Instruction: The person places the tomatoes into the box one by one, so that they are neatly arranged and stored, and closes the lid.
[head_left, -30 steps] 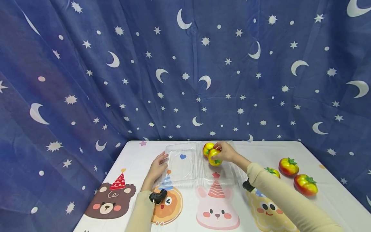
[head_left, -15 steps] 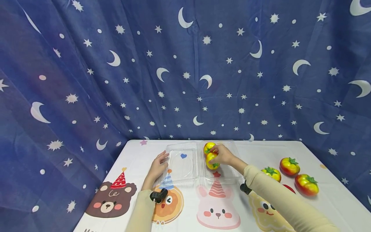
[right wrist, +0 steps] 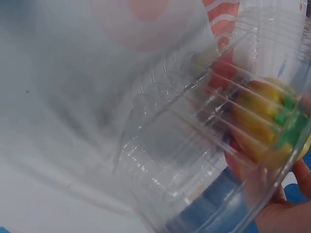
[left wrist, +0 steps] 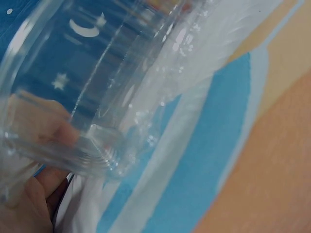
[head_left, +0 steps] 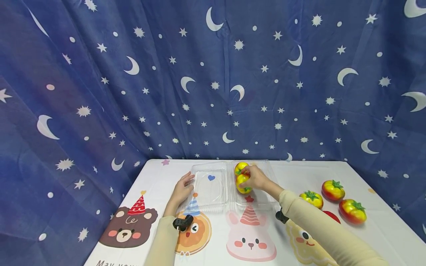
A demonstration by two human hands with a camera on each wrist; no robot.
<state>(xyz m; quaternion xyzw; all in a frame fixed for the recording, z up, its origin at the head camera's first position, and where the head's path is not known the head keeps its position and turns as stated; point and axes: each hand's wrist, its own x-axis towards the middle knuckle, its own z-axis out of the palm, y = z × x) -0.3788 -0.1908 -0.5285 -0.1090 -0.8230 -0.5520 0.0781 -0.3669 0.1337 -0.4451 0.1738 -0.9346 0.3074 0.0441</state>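
A clear plastic clamshell box [head_left: 213,201] lies opened flat on the table, one half on each side. My left hand [head_left: 182,189] grips the left half's outer edge; in the left wrist view its digits [left wrist: 39,116] show through the plastic wall. In the right half sits a yellow toy fruit [head_left: 241,167] with a green leafy top. Just in front of it, my right hand [head_left: 259,178] holds a second toy fruit [head_left: 244,184], thumb and fingers around it. The right wrist view shows the held fruit [right wrist: 265,119] through the box's ribbed side.
Right of the box lie a yellow toy fruit [head_left: 311,199] and two red-and-yellow ones [head_left: 332,190] [head_left: 352,211]. Another red one [head_left: 332,215] is mostly hidden by the right sleeve [head_left: 319,225]. A starry blue curtain [head_left: 213,74] hangs behind the table.
My right hand has moved slightly left and toward me with the held fruit, lowering it in front of the first one. The left hand has stayed at the box's edge.
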